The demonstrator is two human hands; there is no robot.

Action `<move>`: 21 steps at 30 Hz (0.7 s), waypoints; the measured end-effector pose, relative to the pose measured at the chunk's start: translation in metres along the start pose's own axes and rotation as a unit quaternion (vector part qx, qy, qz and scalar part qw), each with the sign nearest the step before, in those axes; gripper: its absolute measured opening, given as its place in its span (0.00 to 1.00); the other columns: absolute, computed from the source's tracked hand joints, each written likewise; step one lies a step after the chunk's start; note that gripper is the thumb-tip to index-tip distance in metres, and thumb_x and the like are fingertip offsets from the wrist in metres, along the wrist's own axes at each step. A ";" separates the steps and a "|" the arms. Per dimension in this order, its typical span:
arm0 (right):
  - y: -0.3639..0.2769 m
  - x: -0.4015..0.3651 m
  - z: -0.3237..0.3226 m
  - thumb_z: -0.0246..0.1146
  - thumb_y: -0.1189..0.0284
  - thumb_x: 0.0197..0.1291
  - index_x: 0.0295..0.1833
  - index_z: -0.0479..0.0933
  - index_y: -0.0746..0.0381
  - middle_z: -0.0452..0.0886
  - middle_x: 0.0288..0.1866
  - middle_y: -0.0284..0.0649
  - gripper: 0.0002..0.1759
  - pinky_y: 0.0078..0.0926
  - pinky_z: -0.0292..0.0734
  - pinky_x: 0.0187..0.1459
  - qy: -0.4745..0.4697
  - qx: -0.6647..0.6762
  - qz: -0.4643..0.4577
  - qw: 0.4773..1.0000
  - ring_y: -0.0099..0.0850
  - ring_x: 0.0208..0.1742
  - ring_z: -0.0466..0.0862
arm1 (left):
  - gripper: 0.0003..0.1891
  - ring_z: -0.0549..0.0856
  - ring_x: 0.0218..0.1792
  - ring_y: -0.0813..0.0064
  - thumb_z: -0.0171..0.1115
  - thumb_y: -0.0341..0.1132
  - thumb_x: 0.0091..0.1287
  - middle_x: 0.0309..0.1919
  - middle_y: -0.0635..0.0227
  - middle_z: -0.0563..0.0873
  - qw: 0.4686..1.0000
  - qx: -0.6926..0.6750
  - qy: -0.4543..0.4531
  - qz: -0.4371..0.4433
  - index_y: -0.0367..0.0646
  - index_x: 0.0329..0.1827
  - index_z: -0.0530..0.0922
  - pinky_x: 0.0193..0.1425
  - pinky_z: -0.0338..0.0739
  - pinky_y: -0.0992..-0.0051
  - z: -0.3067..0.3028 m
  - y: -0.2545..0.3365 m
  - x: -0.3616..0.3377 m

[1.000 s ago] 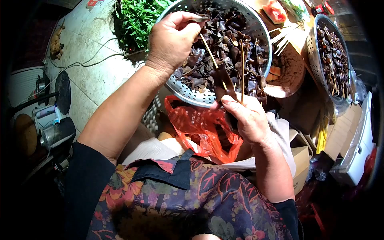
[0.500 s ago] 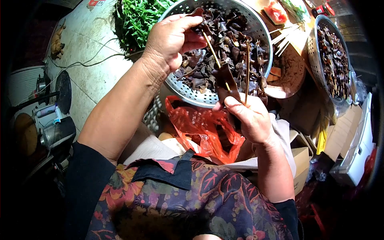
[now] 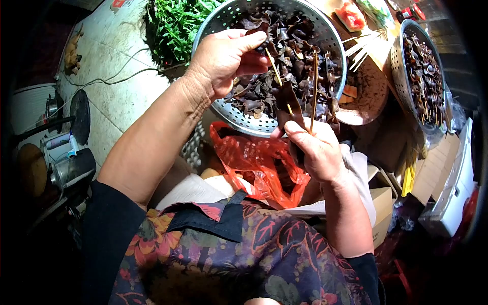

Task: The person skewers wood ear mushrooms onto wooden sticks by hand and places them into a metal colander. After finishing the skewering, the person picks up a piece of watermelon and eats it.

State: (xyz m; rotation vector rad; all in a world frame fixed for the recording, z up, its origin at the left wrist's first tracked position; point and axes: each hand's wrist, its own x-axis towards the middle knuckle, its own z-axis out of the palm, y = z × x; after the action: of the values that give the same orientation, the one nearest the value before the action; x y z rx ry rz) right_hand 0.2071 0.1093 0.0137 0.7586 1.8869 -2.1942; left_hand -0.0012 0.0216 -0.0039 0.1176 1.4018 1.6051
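Observation:
My left hand [image 3: 218, 61] pinches a dark brown piece of wood ear mushroom [image 3: 261, 31] at the upper end of a thin bamboo skewer [image 3: 273, 66]. My right hand [image 3: 319, 152] is closed round the lower part of that skewer, where another wood ear piece [image 3: 288, 99] is threaded on it. A second skewer [image 3: 314, 86], carrying wood ear along its right side, also rises from my right hand. Just behind both hands is a perforated metal colander [image 3: 333, 38] full of loose wood ear pieces. Fingers of my right hand hide the skewers' lower ends.
At right stands another colander [image 3: 399, 63] with many loaded skewers. Bare sticks [image 3: 361, 48] lie near a brown basin [image 3: 376, 96]. Leafy greens [image 3: 173, 30] are at upper left. A red plastic bag [image 3: 254, 157] sits below my hands, and a cable [image 3: 112, 81] crosses the floor.
My left hand has moved slightly right and down with its wood ear piece, closer to my right hand. Less bare skewer shows between the two pieces. My right hand has hardly moved.

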 end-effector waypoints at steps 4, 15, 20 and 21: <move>0.000 0.001 0.000 0.54 0.64 0.65 0.37 0.80 0.64 0.79 0.28 0.33 0.16 0.20 0.69 0.36 0.002 0.006 -0.003 1.000 0.21 0.31 0.74 | 0.09 0.85 0.29 0.76 0.58 0.33 0.66 0.34 0.66 0.84 0.999 0.001 0.026 0.034 0.38 0.43 0.77 0.37 0.83 0.76 0.005 -0.001 -0.002; 0.000 -0.001 0.000 0.53 0.66 0.65 0.39 0.80 0.66 0.80 0.31 0.33 0.15 0.19 0.69 0.40 -0.001 0.048 0.018 0.999 0.21 0.34 0.75 | 0.07 0.82 0.36 0.82 0.59 0.29 0.64 0.37 0.69 0.84 0.957 0.165 0.088 0.221 0.40 0.43 0.80 0.42 0.80 0.79 0.005 -0.012 0.007; 0.002 -0.002 -0.002 0.53 0.65 0.65 0.38 0.80 0.66 0.79 0.31 0.32 0.16 0.19 0.69 0.40 0.005 0.046 0.012 0.999 0.20 0.34 0.74 | 0.08 0.82 0.37 0.83 0.60 0.30 0.64 0.38 0.69 0.84 0.946 0.216 0.071 0.231 0.38 0.43 0.79 0.41 0.79 0.80 0.012 -0.011 -0.002; 0.001 -0.002 -0.002 0.53 0.65 0.65 0.38 0.80 0.66 0.79 0.31 0.32 0.16 0.19 0.69 0.39 0.005 0.042 0.010 0.999 0.20 0.34 0.74 | 0.08 0.82 0.37 0.82 0.60 0.30 0.64 0.38 0.69 0.84 0.961 0.185 0.060 0.198 0.38 0.43 0.79 0.41 0.80 0.80 0.013 -0.010 -0.003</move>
State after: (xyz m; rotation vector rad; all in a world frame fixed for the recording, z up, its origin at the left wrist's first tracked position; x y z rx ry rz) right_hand 0.2104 0.1107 0.0134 0.7999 1.7945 -2.2746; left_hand 0.0147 0.0276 -0.0061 0.5613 1.8521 1.6665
